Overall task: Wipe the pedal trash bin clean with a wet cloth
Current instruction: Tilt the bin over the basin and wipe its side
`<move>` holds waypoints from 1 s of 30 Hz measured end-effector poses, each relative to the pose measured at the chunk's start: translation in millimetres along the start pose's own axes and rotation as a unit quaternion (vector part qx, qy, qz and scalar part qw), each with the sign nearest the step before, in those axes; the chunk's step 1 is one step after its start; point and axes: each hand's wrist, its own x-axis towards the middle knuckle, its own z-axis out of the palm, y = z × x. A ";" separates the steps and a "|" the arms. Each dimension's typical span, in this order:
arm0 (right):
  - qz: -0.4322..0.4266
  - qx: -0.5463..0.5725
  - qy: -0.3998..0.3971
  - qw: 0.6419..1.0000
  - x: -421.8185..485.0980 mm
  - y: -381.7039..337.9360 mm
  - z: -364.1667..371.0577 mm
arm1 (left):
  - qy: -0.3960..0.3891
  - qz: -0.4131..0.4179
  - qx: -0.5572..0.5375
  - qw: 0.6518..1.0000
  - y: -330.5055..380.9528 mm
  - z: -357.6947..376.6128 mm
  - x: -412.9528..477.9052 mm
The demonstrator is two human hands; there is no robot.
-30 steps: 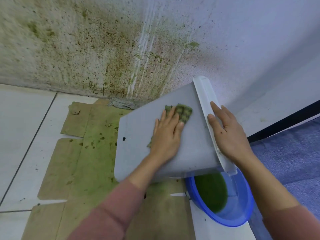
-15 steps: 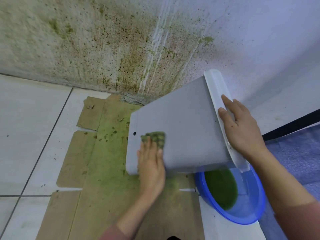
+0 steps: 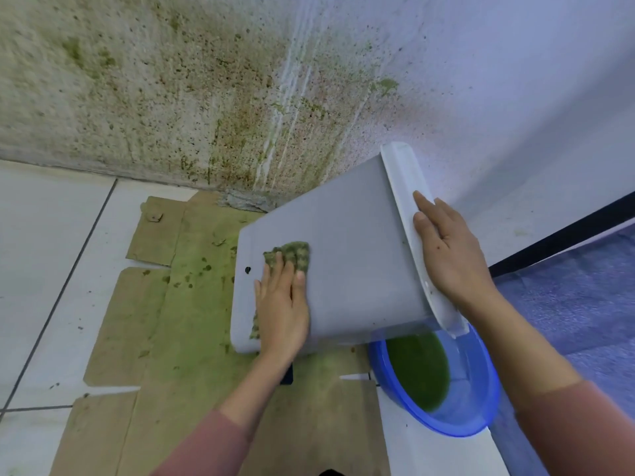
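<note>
The wall point(image 3: 171, 97) in front of you is speckled all over with green and brown spatter, with pale run marks down its middle, and below it flattened cardboard point(image 3: 178, 321) stained green covers the tiled floor point(image 3: 41, 235). The pedal trash bin point(image 3: 343, 262) lies tipped on its side over that cardboard, base toward your left, white lid point(image 3: 409, 228) toward your right and hanging over the blue basin point(image 3: 481, 400). The basin holds green murky water, so you can judge that rinsing has already taken a good deal off. The broad grey side turned up to you looks clean and even, with no green streaks showing; only a small dark hole sits near the base edge. What is left, by this view, is the faces you cannot see, the underside, the lid and the pedal, which is hidden. Your right hand point(image 3: 450, 255) lies flat and open against the lid, steadying the bin rather than gripping it. Your left hand point(image 3: 281, 304) is spread flat, fingers together, pressing the green wet cloth point(image 3: 292, 252) onto the grey side close to the base end
</note>
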 end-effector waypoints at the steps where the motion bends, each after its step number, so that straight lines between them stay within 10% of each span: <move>1: 0.002 0.003 0.000 1.000 0.3 -0.1 -0.1 | -0.019 0.048 -0.013 0.999 17.9 4.5 -19.5; 8: 0.006 0.029 -0.026 0.999 2.1 -4.3 0.8 | -0.035 0.165 -0.008 0.986 109.4 32.8 38.6; 20: 0.013 0.067 -0.029 0.997 2.1 9.5 -4.7 | -0.024 0.383 0.006 0.923 60.8 23.8 -40.2; 26: 0.019 0.069 -0.033 0.997 3.6 9.3 -4.3 | -0.040 0.218 -0.059 0.973 97.6 31.6 6.5; 30: 0.015 0.074 -0.024 0.997 3.6 7.8 -3.2 | -0.041 0.276 -0.069 0.958 84.7 25.4 -16.9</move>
